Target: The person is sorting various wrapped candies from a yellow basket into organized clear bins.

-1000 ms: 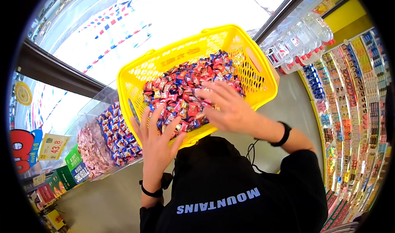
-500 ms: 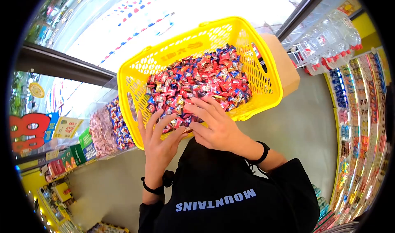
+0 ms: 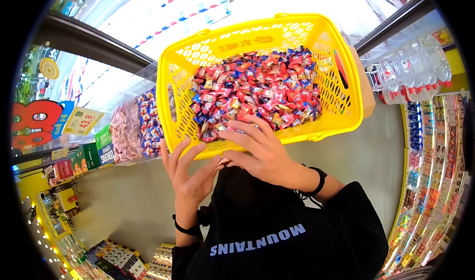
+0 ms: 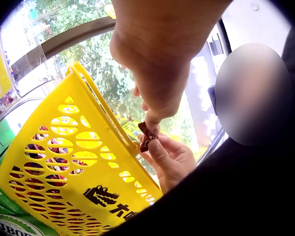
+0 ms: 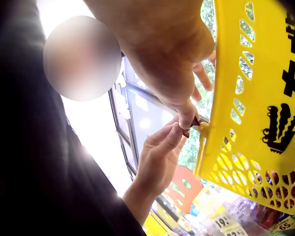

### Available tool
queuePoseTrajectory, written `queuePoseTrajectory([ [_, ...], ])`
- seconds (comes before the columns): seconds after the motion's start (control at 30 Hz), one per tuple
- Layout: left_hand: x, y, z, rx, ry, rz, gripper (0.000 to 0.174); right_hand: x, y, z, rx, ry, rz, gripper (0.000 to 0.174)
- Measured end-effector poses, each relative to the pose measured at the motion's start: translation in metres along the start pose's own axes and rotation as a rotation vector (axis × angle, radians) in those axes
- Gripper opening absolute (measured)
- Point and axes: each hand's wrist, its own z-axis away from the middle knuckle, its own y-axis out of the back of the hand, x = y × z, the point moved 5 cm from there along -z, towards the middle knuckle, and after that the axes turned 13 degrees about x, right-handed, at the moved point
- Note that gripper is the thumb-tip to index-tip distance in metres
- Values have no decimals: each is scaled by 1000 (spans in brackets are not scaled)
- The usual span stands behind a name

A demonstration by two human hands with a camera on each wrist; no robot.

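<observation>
Both hands meet just past the near rim of a yellow plastic basket (image 3: 242, 37), which holds a heap of small wrapped candies (image 3: 257, 87) in red, blue and gold. Between them is one wrapped candy (image 4: 146, 137) with a dark red-brown wrapper. My left hand (image 3: 190, 181) pinches it with thumb and finger from the left. From the right, my right hand (image 3: 267, 161) pinches it too, its other fingers spread over the basket's edge. In the right wrist view the thumbs and fingertips hide most of the candy (image 5: 187, 132).
Left of the basket, a clear bin holds pink-wrapped pieces (image 3: 127, 131) and blue-red candies (image 3: 150, 116). Price signs (image 3: 84, 120) and drink cartons (image 3: 104, 141) stand beyond. Large water bottles (image 3: 410, 67) and stocked shelves (image 3: 430, 181) line the right. A cardboard box (image 3: 366, 92) sits behind the basket.
The right hand has drawn back from over the candy heap toward the body and met the left hand at the near rim. One candy is now pinched between them. The head view has shifted.
</observation>
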Motion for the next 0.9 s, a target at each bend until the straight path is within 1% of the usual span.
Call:
queuePoseTrajectory([
  [0.1, -22, 14, 14, 27, 57, 43, 29, -17, -19, -5, -9, 17, 6, 20],
  [0.23, -66, 40, 33, 50, 52, 91, 29, -48, -62, -16, 1, 43, 36, 22],
  [0.4, -148, 90, 73, 76, 38, 159, 31, -101, -148, -30, -1, 76, 70, 21],
  [0.5, -199, 122, 95, 9, 108, 180, 31, -136, -206, -42, -17, 99, 106, 20],
  [0.53, -215, 131, 101, -10, 101, 168, 33, -147, -222, -46, -29, 112, 123, 19],
  [0.63, -255, 152, 113, -6, 128, 210, 33, -171, -260, -59, -37, 153, 145, 18],
  [0.83, -298, 166, 128, 1, 202, 291, 28, -187, -305, -67, -54, 256, 163, 19],
  [0.9, -308, 168, 136, 4, 226, 303, 25, -188, -318, -69, -86, 241, 123, 21],
])
